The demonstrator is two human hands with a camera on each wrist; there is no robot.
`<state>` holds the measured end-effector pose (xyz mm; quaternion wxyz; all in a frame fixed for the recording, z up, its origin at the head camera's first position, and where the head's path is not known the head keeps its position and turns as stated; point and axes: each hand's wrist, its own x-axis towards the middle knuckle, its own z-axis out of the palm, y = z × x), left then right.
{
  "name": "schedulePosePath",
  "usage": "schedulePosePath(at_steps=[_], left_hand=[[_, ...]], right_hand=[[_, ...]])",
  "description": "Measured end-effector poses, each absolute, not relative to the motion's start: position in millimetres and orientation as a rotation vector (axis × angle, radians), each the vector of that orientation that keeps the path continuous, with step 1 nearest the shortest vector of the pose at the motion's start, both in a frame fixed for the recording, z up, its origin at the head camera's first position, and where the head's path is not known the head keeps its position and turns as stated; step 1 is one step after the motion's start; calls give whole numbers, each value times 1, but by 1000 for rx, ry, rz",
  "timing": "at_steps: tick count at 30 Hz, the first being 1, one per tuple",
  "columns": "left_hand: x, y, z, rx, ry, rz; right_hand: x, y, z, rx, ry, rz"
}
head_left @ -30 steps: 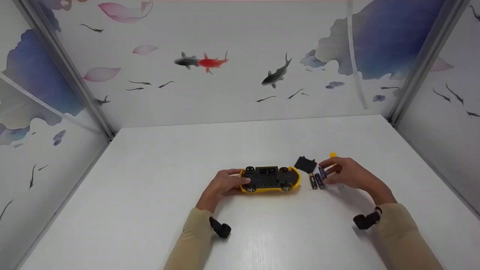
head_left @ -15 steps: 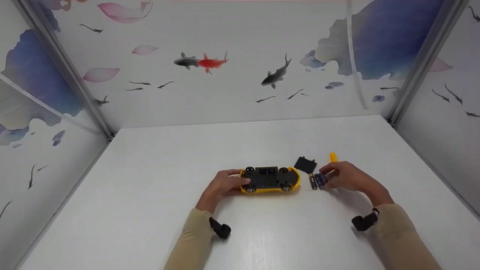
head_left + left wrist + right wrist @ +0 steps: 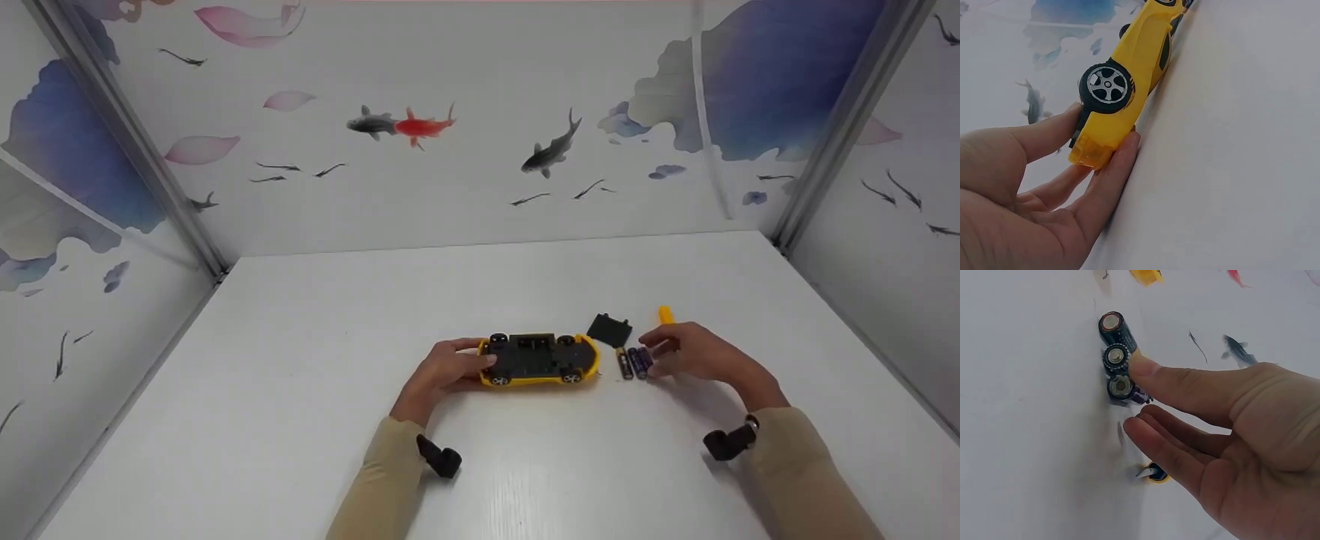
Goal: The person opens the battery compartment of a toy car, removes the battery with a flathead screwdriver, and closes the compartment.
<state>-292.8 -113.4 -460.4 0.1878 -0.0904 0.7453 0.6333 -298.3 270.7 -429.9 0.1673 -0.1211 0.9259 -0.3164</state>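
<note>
A yellow toy car (image 3: 536, 356) lies upside down in the head view, its black underside and open battery compartment facing up. My left hand (image 3: 442, 369) grips its left end, thumb on the underside and fingers beneath, as the left wrist view also shows at the yellow bodywork (image 3: 1112, 126). Right of the car, three batteries (image 3: 625, 364) lie side by side on the table. Around the rightmost battery (image 3: 1121, 386) is my right hand (image 3: 701, 352). Its thumb touches the batteries, while the fingertips sit apart from the thumb, with no pinch visible.
A black battery cover (image 3: 610, 331) lies behind the batteries. Behind my right hand is a screwdriver with a yellow handle (image 3: 666, 315), its metal shaft (image 3: 1147, 472) visible in the right wrist view. Patterned panels (image 3: 480, 202) enclose the white table (image 3: 315, 360).
My right hand has lowered a battery beside the other two and loosened its fingers from it. More of the screwdriver handle came into view. The left hand and car have stayed put.
</note>
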Motion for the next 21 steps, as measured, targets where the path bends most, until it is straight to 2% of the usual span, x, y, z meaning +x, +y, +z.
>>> schedulePosePath(at_steps=[9, 21], left_hand=[[-292, -116, -461, -250, 2025, 1876], [-296, -117, -458, -330, 1893, 2004]], right_hand=[[-289, 254, -413, -471, 2695, -976], [-269, 219, -391, -391, 2717, -1010]])
